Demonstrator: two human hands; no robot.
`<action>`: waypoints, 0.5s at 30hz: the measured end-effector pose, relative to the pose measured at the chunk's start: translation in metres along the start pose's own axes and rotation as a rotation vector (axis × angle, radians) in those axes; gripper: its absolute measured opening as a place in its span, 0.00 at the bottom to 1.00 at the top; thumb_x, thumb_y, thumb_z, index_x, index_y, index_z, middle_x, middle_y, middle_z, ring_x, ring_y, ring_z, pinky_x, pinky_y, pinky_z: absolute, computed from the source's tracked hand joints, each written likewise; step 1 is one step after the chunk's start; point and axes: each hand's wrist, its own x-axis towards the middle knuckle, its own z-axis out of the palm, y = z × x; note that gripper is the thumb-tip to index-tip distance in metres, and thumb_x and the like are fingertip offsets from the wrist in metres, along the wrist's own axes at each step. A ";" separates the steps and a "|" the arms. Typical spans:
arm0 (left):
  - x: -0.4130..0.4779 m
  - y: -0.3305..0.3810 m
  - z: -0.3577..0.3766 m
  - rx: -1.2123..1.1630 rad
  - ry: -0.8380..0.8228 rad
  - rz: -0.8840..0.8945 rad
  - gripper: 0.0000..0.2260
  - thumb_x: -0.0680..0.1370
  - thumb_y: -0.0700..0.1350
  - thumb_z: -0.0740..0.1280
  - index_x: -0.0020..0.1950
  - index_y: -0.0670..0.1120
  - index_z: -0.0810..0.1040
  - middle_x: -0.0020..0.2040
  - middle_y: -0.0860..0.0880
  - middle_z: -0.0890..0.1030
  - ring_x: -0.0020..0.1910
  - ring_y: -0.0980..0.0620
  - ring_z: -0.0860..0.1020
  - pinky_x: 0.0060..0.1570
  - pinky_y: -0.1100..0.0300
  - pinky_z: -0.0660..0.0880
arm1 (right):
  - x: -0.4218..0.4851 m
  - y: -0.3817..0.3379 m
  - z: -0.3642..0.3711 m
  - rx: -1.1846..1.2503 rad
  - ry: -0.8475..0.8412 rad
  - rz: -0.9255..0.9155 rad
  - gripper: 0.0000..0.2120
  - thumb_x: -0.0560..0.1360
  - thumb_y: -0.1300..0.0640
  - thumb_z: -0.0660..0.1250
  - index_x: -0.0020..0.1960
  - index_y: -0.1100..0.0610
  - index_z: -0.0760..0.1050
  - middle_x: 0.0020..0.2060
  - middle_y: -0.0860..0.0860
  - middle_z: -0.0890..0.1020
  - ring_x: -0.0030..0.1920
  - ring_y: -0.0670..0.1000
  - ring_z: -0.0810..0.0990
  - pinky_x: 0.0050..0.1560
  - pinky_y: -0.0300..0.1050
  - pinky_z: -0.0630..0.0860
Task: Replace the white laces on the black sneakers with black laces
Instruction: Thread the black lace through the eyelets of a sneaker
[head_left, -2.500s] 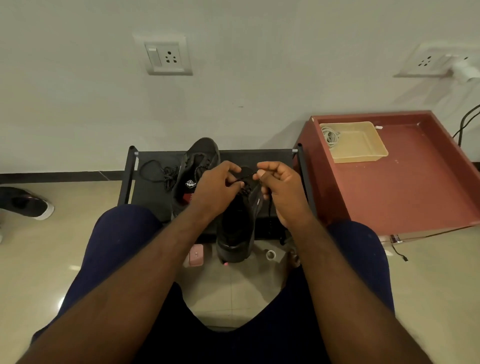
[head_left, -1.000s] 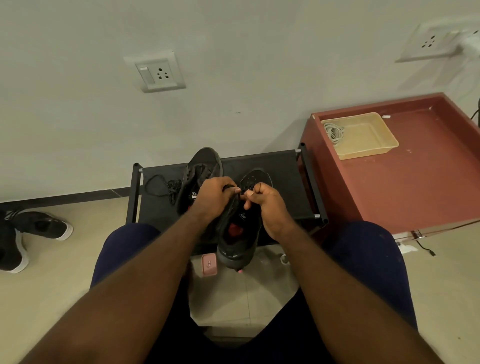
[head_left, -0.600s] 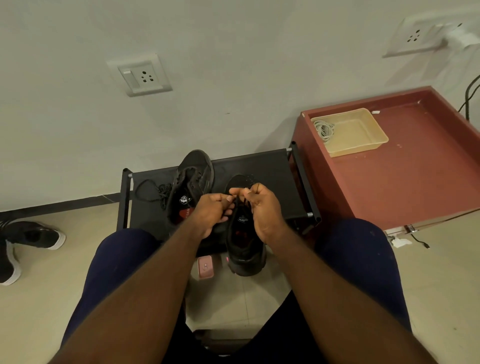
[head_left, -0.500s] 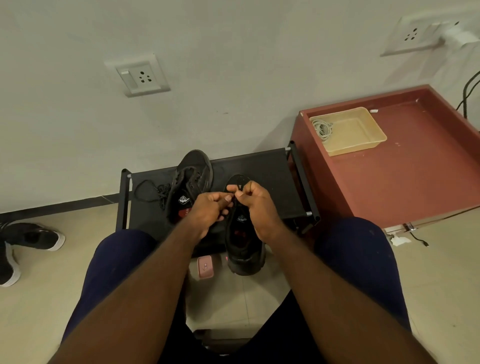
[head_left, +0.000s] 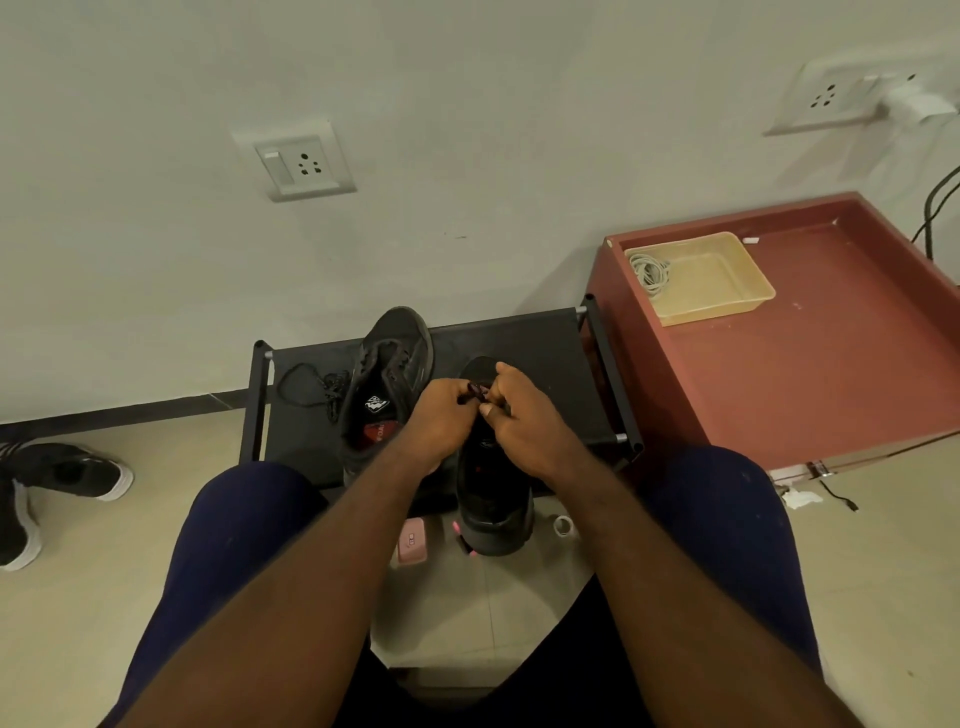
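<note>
sneaker under right hand was matt black, cloth-like | lace pinched by left hand was matt cord | rack under both had matt black cloth, dull metal tubes | cabinet right of them was smooth, low-sheen | its tray looked glossy plastic | floor shone, tiled | wall was matt

A low black fabric-topped rack is carrying a black sneaker left of centre, a loose black lace lying on its left.
</note>
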 end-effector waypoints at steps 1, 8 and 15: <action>-0.002 0.000 0.000 -0.072 0.004 -0.031 0.08 0.78 0.34 0.63 0.45 0.38 0.83 0.40 0.40 0.83 0.38 0.51 0.79 0.40 0.59 0.76 | 0.001 0.000 0.000 0.022 0.012 0.022 0.05 0.82 0.60 0.63 0.48 0.58 0.69 0.67 0.58 0.73 0.69 0.55 0.72 0.64 0.51 0.72; -0.015 -0.005 -0.004 -0.341 -0.130 -0.157 0.05 0.78 0.36 0.67 0.46 0.44 0.81 0.35 0.50 0.79 0.31 0.58 0.71 0.31 0.64 0.66 | 0.007 0.005 -0.003 0.429 0.150 0.195 0.07 0.79 0.61 0.69 0.42 0.56 0.79 0.35 0.49 0.81 0.34 0.44 0.77 0.37 0.39 0.73; -0.022 0.003 0.002 0.060 0.132 0.109 0.05 0.75 0.37 0.71 0.47 0.45 0.85 0.36 0.55 0.83 0.32 0.64 0.79 0.35 0.70 0.74 | 0.012 0.008 -0.005 0.529 0.189 0.292 0.04 0.75 0.63 0.73 0.48 0.63 0.82 0.34 0.53 0.83 0.32 0.47 0.79 0.32 0.38 0.76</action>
